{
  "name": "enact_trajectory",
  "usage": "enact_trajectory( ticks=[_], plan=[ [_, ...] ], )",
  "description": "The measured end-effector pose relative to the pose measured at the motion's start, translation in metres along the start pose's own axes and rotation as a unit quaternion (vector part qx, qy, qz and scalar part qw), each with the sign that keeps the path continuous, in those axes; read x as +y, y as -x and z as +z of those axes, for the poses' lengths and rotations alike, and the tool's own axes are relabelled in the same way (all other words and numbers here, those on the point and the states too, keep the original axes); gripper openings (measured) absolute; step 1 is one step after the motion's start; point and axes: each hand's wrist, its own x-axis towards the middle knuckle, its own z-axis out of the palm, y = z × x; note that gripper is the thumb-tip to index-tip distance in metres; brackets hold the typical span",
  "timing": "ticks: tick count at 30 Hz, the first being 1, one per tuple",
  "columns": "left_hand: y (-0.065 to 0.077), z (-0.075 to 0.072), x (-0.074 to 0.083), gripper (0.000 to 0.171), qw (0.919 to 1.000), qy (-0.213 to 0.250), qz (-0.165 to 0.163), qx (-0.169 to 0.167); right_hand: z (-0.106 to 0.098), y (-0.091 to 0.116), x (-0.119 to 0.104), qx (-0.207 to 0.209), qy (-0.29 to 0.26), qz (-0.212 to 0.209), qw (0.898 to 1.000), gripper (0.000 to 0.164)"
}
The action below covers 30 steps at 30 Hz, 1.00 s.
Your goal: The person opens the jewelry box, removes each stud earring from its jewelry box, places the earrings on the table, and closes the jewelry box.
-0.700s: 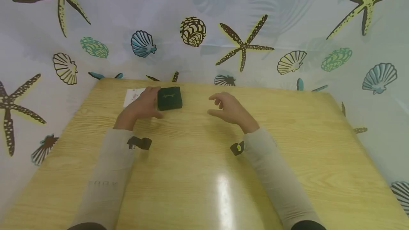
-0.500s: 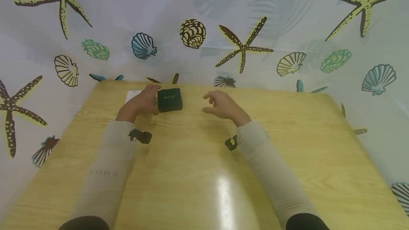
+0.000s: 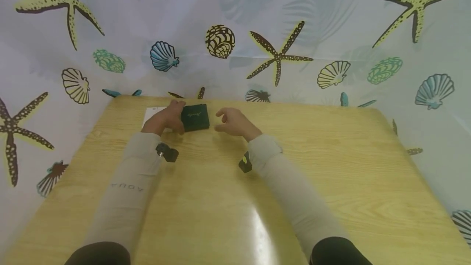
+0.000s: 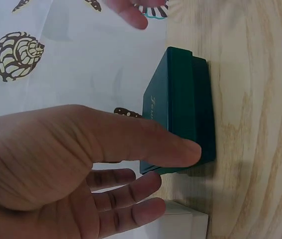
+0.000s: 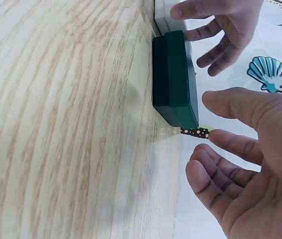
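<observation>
A dark green lidded box [image 3: 195,117] with gold script on its lid sits near the table's back edge. My left hand [image 3: 171,117] is at the box's left end. In the left wrist view its thumb [image 4: 170,149] overlaps the near corner, while the other fingers spread loosely. From the right, my right hand [image 3: 235,122] hangs a short gap away from the box, thumb and fingers apart and bent a little. The right wrist view has this hand [image 5: 260,154] facing the box's right end, with nothing in its grasp.
A white box [image 4: 180,221] with some print on top lies just left of the green box, partly hidden behind my left hand. The wooden table [image 3: 206,199] ends at the back against a hanging cloth [image 3: 235,7] printed with shells and starfish.
My right hand has moved left toward the green box. The left hand has drawn in a little against the box's left side, its thumb closer. The green box stays in place.
</observation>
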Motion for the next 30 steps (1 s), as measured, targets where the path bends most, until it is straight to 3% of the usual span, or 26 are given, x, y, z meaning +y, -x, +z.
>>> enact_trajectory(
  ticks=[8, 14, 20, 26, 30],
  plan=[
    [-0.001, 0.003, 0.000, 0.106, 0.9997, -0.008, -0.021, 0.000, 0.014, -0.017, -0.011, -0.002, 0.015, 0.013, 1.000, 0.049],
    [-0.005, 0.004, 0.000, 0.106, 0.9996, -0.018, -0.016, 0.014, 0.027, -0.023, -0.017, 0.026, 0.009, 0.028, 0.999, 0.049],
    [-0.010, 0.001, -0.001, 0.105, 0.9995, -0.024, -0.015, 0.012, 0.028, -0.026, -0.018, 0.043, 0.005, 0.036, 0.998, 0.053],
    [-0.017, 0.002, 0.000, 0.102, 0.9994, -0.030, -0.011, 0.013, 0.027, -0.027, -0.017, 0.034, -0.007, 0.054, 0.998, 0.055],
    [-0.020, 0.006, 0.000, 0.098, 0.9996, -0.022, -0.005, 0.016, 0.028, -0.028, -0.014, 0.023, -0.013, 0.045, 0.999, 0.055]
  ],
)
